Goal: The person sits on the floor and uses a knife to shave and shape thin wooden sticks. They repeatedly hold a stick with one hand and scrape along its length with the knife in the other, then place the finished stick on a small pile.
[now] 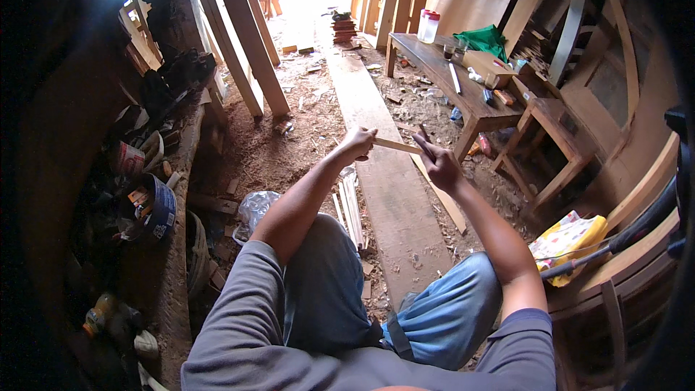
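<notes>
My left hand (357,145) is closed on the left end of a thin pale wooden stick (394,144), held crosswise above a long plank (384,210) that runs away from me between my knees. My right hand (440,168) is closed at the stick's other end, with a narrow dark piece (424,135) sticking up from it; I cannot make out what that is. Several thin wood strips (351,213) lie left of the plank, beside a crumpled clear plastic bag (257,210).
A cluttered rough bench (188,166) is on my left. On the right stand a wooden table (413,54) with containers, a wooden stool (561,148) and a yellow bag (572,239). Upright boards (260,65) lean beside the bright opening ahead; shavings and offcuts cover the ground.
</notes>
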Motion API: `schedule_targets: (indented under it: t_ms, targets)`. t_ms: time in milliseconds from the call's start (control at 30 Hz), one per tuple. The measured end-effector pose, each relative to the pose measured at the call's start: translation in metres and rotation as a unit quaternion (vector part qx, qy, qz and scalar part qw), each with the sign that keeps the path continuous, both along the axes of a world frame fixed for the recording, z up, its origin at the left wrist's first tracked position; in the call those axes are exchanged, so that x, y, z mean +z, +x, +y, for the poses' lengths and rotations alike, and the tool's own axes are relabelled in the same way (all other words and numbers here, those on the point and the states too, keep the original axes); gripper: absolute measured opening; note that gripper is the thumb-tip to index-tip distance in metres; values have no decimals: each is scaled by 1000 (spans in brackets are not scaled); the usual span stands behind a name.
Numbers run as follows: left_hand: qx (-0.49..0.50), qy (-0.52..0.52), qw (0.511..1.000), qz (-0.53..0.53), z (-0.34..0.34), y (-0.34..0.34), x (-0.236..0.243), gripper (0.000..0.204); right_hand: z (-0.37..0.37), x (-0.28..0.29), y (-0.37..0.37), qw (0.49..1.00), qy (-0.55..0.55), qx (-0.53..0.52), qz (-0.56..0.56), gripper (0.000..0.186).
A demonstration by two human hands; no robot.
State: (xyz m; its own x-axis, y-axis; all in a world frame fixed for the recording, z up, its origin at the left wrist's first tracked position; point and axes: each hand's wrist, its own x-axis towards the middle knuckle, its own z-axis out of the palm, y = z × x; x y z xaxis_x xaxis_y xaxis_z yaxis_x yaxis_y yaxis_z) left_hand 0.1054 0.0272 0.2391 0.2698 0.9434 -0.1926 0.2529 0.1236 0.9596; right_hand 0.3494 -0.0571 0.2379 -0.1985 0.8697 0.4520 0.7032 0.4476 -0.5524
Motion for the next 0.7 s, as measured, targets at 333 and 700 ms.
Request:
schedule_targets:
  t_ms: [333,700]
  targets:
    - [-140,-75,987,-16,-18,11,2,37,7,-15,11,960,-123,-132,-212,52]
    - [-129,-70,981,-125,-26,22,5,29,14,-8,-12,987,-13,-111,-111,56]
